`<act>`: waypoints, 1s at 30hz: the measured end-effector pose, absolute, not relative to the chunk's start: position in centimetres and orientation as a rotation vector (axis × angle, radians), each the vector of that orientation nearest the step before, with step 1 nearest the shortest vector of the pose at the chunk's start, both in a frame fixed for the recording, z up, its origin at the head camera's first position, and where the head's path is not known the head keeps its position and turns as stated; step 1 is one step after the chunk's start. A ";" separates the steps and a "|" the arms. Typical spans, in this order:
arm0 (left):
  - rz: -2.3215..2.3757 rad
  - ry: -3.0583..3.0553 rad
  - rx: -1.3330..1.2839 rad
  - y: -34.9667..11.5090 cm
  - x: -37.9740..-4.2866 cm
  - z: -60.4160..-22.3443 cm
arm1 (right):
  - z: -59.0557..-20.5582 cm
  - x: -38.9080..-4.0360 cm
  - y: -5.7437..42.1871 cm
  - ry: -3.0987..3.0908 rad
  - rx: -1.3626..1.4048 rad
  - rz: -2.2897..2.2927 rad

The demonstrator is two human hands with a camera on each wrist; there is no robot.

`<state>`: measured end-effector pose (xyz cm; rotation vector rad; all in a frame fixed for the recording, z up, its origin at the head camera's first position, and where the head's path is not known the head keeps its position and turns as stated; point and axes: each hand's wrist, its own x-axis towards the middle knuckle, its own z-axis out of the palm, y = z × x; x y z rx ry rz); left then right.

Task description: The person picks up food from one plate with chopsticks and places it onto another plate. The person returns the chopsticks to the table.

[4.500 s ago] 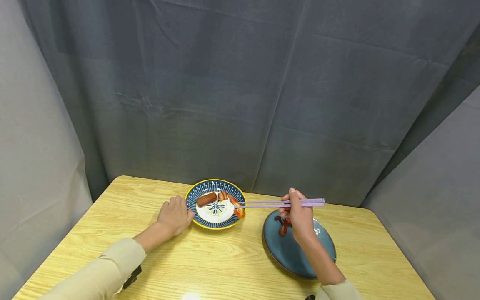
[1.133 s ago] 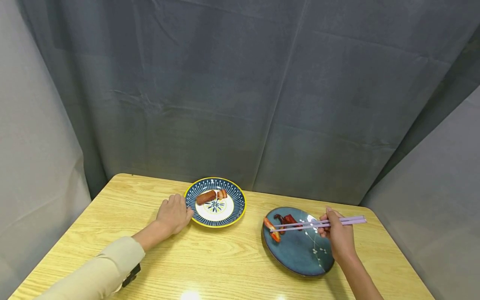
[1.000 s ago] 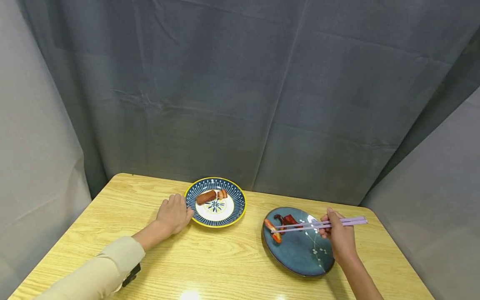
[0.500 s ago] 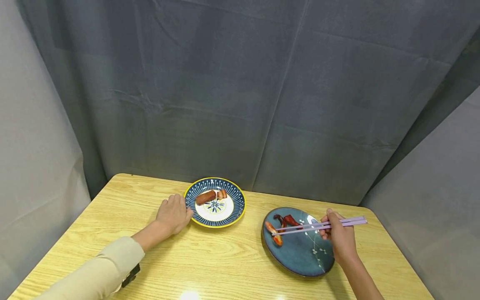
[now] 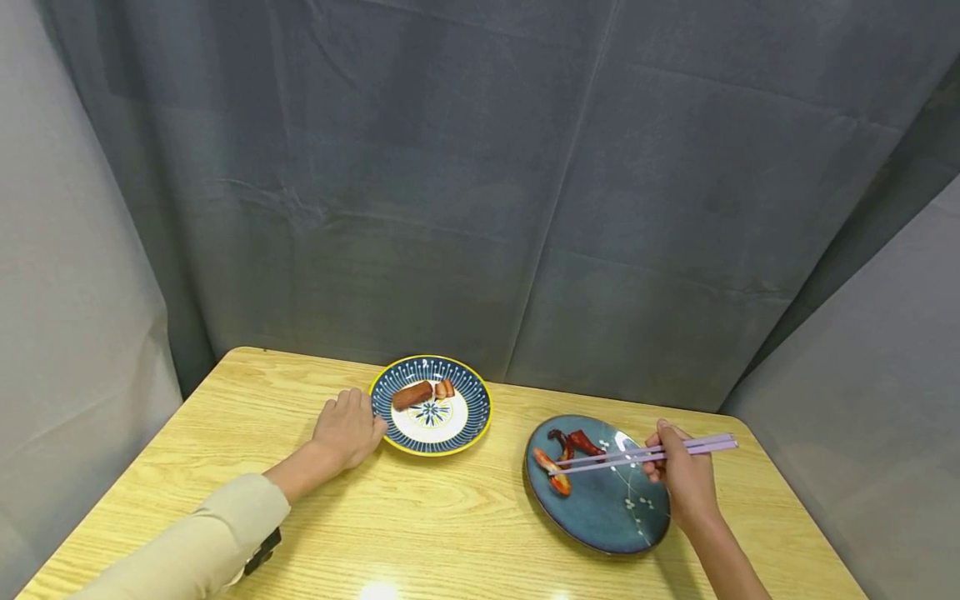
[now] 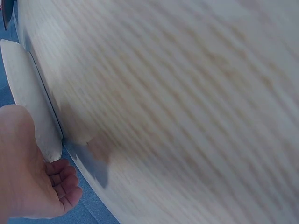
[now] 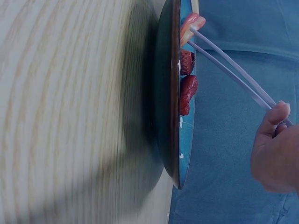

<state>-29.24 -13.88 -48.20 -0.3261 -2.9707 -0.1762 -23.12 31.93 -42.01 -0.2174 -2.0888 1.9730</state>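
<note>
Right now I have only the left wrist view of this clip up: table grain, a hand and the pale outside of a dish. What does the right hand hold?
Observer: The right hand holds a pair of purple chopsticks.
Operator: Where do they reach?
Observer: To an orange-red piece of food on the blue plate; I can't tell whether they pinch it.
Operator: And what lies inside the dish beside the left hand?
Observer: A brown block and a smaller banded piece, side by side.
</note>
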 end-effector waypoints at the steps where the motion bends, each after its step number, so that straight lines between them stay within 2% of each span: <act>1: -0.178 -2.970 -0.326 -13.9 -29.3 -48.2 | -42.0 -23.1 32.0 -2.086 -0.229 1.975; 30: -0.194 -2.963 -0.329 -13.9 -29.3 -48.3 | -42.1 -22.7 32.7 -2.073 -0.246 1.970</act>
